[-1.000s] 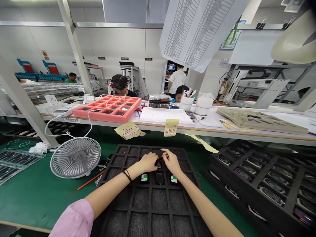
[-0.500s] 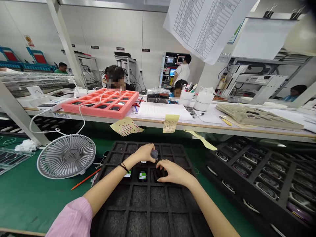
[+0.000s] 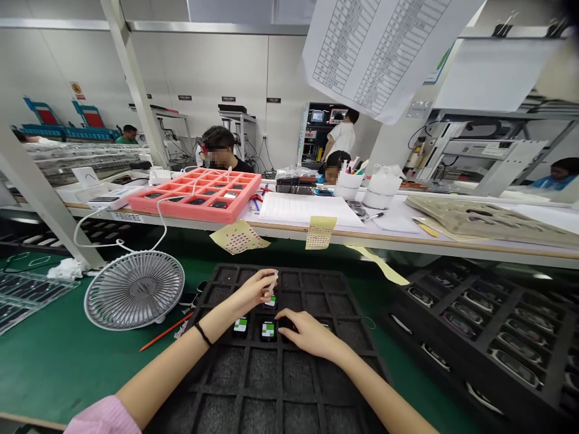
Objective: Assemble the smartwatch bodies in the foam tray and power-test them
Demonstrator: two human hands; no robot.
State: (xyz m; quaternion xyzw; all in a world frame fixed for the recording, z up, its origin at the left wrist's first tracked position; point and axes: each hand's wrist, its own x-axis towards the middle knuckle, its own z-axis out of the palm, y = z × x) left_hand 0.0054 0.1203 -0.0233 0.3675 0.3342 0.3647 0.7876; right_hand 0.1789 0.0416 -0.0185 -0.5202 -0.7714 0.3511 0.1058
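A black foam tray with square compartments lies in front of me. My left hand is raised over its upper part, fingers pinched on a small pale piece. Below those fingers a watch-like device with a green and white screen sits in a compartment. My right hand reaches into the compartment right of another green-screened device; its fingers are curled on something dark that I cannot make out. A third lit device rests to the left, near my left wrist.
A grey fan and an orange stick are on the left. Stacked black trays of devices stand at the right. Above runs a shelf edge with a pink foam tray, papers and cups. People are beyond.
My left hand has moved left and turned; a dark rounded piece showed at its fingers before, a pale one now. My right hand has shifted slightly left and down. The view has shifted a little.
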